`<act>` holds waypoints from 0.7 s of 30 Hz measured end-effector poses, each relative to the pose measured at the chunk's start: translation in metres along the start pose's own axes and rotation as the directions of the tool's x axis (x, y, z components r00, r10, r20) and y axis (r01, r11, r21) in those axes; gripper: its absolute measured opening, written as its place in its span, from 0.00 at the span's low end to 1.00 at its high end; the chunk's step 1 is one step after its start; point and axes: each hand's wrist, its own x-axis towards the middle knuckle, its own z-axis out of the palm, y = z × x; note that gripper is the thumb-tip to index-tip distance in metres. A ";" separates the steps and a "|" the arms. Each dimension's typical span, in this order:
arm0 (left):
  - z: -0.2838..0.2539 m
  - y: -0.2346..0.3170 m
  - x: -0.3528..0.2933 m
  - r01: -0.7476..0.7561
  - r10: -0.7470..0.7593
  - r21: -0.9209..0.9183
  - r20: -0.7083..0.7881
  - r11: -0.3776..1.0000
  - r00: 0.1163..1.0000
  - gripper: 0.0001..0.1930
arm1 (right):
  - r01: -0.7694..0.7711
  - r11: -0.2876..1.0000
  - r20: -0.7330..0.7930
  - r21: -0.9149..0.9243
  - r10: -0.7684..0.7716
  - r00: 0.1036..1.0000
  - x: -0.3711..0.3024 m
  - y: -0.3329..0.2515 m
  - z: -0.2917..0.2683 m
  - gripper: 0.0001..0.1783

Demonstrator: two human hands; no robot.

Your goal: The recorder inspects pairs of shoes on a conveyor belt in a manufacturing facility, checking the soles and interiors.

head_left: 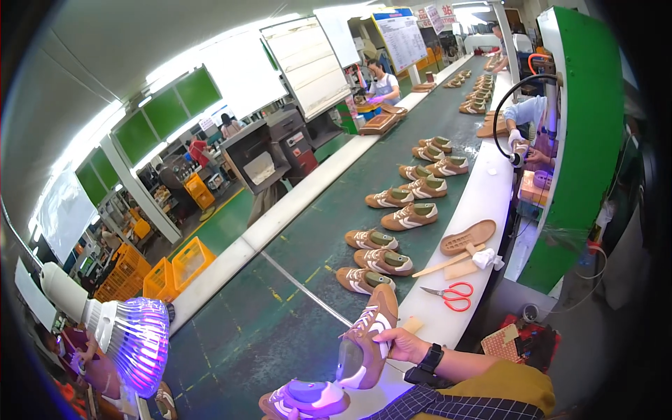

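Observation:
My right hand (404, 345) grips a brown sneaker (379, 313) with white stripes and laces, its toe tilted up and away from me. The fingers wrap the shoe's side near the heel. A second brown-and-white sneaker (308, 397) sits at the lower edge, its opening lit violet. What looks like a fingertip of my left hand (294, 414) presses on its near side; the rest of that hand is out of frame. Just beyond stand several matching sneakers (383, 261) in pairs along the green conveyor belt (301, 231).
Red-handled scissors (456, 297) lie on the white ledge (437, 318) at right, near a brown sole (467, 238) and crumpled white paper (486, 259). A bright lamp (133, 343) looms at lower left. Beyond a green panel (584, 154), a gloved co-worker (528, 122) handles a shoe.

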 end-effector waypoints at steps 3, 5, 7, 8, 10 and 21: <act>-0.001 -0.007 -0.008 0.020 -0.020 -0.042 -0.011 0.999 1.000 0.16 | 0.015 1.000 -0.085 0.013 -0.014 0.996 -0.010 -0.002 0.008 0.24; -0.004 -0.015 -0.016 0.033 -0.035 -0.085 -0.016 0.996 0.999 0.16 | 0.044 0.999 -0.104 0.004 -0.043 0.994 -0.016 0.000 0.017 0.25; -0.004 -0.023 -0.018 0.048 -0.051 -0.120 -0.020 0.992 0.999 0.17 | 0.060 0.998 -0.129 0.012 -0.058 0.990 -0.015 0.002 0.021 0.25; -0.002 -0.027 -0.017 0.054 -0.058 -0.134 -0.022 0.990 0.998 0.17 | 0.090 0.996 -0.137 0.019 -0.086 0.987 -0.017 0.002 0.027 0.26; -0.001 -0.027 -0.018 0.060 -0.064 -0.157 -0.025 0.986 0.998 0.17 | 0.094 0.995 -0.160 0.038 -0.087 0.983 -0.023 0.000 0.035 0.26; -0.012 -0.025 -0.031 0.013 -0.015 -0.126 -0.021 0.992 1.000 0.25 | 0.131 0.988 -0.226 0.082 -0.110 0.968 -0.029 0.018 0.026 0.28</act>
